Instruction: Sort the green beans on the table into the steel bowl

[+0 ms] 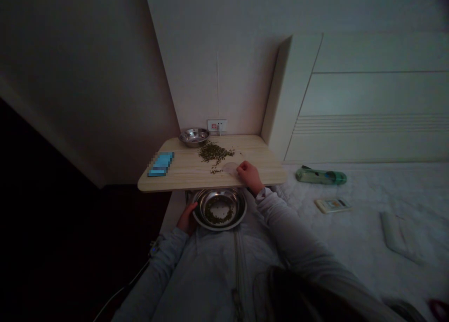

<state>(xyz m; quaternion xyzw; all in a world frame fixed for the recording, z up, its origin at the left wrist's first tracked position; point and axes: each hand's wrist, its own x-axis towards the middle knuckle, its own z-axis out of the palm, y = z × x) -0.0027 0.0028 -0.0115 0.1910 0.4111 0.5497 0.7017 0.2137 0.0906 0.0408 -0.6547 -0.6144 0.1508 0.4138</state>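
Observation:
My left hand (187,219) grips the rim of a steel bowl (238,214) held just under the front edge of a small wooden table (182,174); the bowl holds several small green beans (218,214). My right hand (249,176) rests on the table near its front edge, fingers curled down beside a small pale disc (229,168). A pile of green beans (213,152) lies scattered on the tabletop just beyond that hand. What the right fingers hold, if anything, is hidden.
A second steel bowl (194,136) stands at the table's back, below a wall socket (216,125). A blue object (161,164) lies on the table's left. On the white bed to the right lie a green case (321,176), a booklet (332,204) and a white remote (394,233).

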